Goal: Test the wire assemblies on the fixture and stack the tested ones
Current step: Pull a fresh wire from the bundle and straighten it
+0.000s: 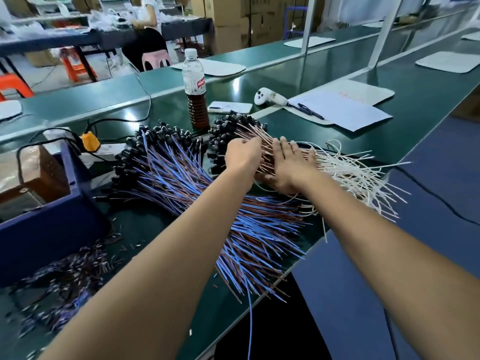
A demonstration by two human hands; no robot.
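Note:
Two heaps of wire assemblies lie on the green bench. The blue-and-brown heap (187, 183) with black connectors fans out at centre. To its right lies the brown-and-white heap (345, 172), its black connectors (223, 136) pointing away from me. My left hand (242, 158) has its fingers curled into the brown wires near the connector end. My right hand (288, 167) lies flat on top of the same heap, fingers straight. The blue fixture box (46, 219) stands at the left.
A bottle (196, 92) of brown liquid stands behind the heaps, with a phone (230, 107), a white controller (270, 96), pen and papers (345, 110) beyond. Cut wire scraps (59, 281) lie near left. An orange plug (90, 142) and cables sit behind the box. The bench edge runs diagonally at right.

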